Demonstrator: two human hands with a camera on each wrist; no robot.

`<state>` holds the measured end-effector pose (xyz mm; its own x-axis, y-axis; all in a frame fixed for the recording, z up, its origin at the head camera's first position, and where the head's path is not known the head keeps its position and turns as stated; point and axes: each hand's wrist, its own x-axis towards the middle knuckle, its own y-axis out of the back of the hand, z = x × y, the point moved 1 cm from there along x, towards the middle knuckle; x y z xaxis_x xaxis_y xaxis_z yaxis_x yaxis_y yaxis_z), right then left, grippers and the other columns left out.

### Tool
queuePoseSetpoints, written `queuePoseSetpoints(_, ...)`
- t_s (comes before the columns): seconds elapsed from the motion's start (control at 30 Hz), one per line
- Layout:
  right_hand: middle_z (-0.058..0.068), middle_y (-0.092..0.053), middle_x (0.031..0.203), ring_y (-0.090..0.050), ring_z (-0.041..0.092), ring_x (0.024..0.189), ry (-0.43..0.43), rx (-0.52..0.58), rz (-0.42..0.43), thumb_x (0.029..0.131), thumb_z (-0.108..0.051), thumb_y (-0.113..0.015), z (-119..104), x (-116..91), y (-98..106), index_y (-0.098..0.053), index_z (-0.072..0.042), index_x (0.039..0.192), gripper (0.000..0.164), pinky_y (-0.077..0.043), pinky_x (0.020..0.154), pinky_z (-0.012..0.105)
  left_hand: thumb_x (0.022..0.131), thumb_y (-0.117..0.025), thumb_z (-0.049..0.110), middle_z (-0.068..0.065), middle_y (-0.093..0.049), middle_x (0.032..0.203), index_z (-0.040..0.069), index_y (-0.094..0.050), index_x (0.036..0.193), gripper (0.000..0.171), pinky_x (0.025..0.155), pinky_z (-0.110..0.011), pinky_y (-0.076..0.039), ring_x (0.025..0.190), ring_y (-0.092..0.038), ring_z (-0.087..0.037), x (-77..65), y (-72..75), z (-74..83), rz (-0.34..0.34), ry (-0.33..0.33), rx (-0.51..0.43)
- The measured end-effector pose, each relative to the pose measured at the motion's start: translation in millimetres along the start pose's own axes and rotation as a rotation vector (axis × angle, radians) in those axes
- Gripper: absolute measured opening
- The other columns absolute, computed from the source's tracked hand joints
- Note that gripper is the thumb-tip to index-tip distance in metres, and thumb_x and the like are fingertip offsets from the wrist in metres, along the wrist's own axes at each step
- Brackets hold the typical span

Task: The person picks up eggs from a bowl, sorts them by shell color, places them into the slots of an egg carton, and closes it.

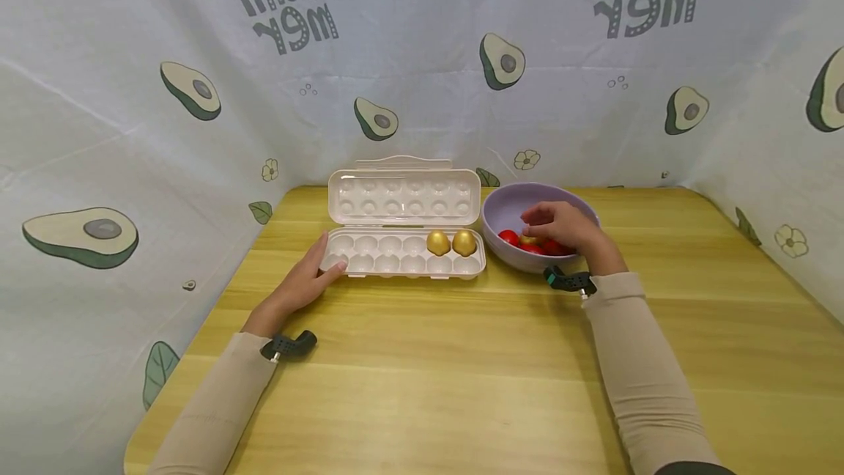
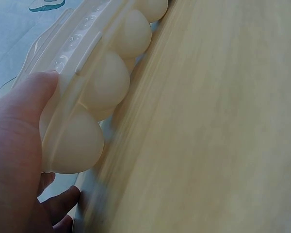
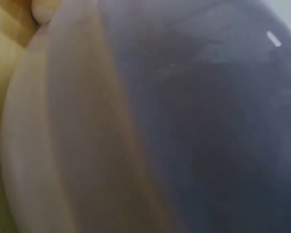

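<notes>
An open plastic egg carton [image 1: 402, 264] stands at the back of the table, its lid [image 1: 405, 198] tilted up. Two golden eggs [image 1: 451, 242] sit in its back row at the right end. My left hand [image 1: 306, 281] grips the carton's left end, thumb on the rim and fingers beside and below it. To the right stands a purple bowl [image 1: 527, 261] with several red eggs [image 1: 509, 237] and a golden egg [image 1: 530, 238]. My right hand [image 1: 567, 227] reaches over the bowl, fingertips just above the golden egg. The right wrist view shows only the blurred bowl [image 3: 87, 121].
A wooden table [image 1: 422, 372] lies beneath everything. Behind it hangs a pale curtain [image 1: 422, 108] printed with avocados. A dark wrist camera [image 1: 290, 345] is strapped to the left arm, another [image 1: 568, 280] to the right, close to the bowl's front.
</notes>
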<state>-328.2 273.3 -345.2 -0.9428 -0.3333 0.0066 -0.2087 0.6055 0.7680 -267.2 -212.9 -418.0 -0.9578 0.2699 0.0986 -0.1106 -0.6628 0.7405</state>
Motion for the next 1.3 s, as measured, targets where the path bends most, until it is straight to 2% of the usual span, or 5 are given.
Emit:
queuePoseSetpoints(0.2, 0.020, -0.063, 0.121, -0.055, 0.033, 0.112, 0.003, -0.068, -0.023, 0.089, -0.026, -0.070, 2.2, 2.4, -2.2, -0.063, 0.000, 0.123, 0.043, -0.041, 0.100, 0.049, 0.098, -0.049, 0.050, -0.014, -0.003, 0.161, 0.003, 0.000, 0.154, 0.088, 0.117, -0.051, -0.010, 0.147, -0.006, -0.032, 0.4, 1.8, 0.0, 0.009, -0.025, -0.005)
queuePoseSetpoints(0.47, 0.017, -0.065, 0.119, -0.054, 0.031, 0.107, 0.027, -0.138, -0.055, 0.090, -0.026, -0.069, 1.4, 2.5, -6.7, -0.066, -0.001, 0.121, 0.040, -0.039, 0.096, 0.046, 0.097, -0.049, 0.051, -0.014, -0.005, 0.161, 0.004, -0.001, 0.155, 0.088, 0.117, -0.050, -0.011, 0.147, -0.008, -0.032, -0.8, -1.9, -1.2, 0.009, -0.011, -0.010)
queuePoseSetpoints(0.77, 0.016, -0.067, 0.115, -0.057, 0.028, 0.102, 0.071, -0.177, -0.062, 0.090, -0.021, -0.069, -0.5, 3.4, -8.7, -0.067, 0.000, 0.118, 0.035, -0.041, 0.093, 0.042, 0.097, -0.050, 0.050, -0.017, -0.006, 0.160, 0.002, -0.002, 0.154, 0.088, 0.116, -0.051, -0.011, 0.146, -0.009, -0.034, -1.0, -0.5, -0.6, 0.020, -0.024, 0.000)
queuePoseSetpoints(0.9, 0.017, -0.066, 0.116, -0.057, 0.030, 0.103, 0.093, -0.199, -0.060, 0.089, -0.021, -0.069, -0.8, 4.3, -8.4, -0.067, 0.001, 0.119, 0.037, -0.041, 0.095, 0.045, 0.098, -0.050, 0.048, -0.016, -0.007, 0.160, 0.001, -0.003, 0.154, 0.087, 0.117, -0.049, -0.012, 0.146, -0.010, -0.033, -1.2, 0.5, 0.9, 0.026, -0.032, 0.000)
queuePoseSetpoints(1.3, 0.020, -0.064, 0.117, -0.055, 0.032, 0.104, 0.087, -0.213, -0.091, 0.087, -0.019, -0.069, -0.2, 4.6, -8.9, -0.062, 0.004, 0.123, 0.043, -0.039, 0.098, 0.048, 0.097, -0.049, 0.050, -0.014, -0.006, 0.161, 0.003, -0.002, 0.155, 0.088, 0.117, -0.050, -0.011, 0.146, -0.009, -0.032, -1.2, 1.0, 1.8, 0.014, -0.020, -0.001)
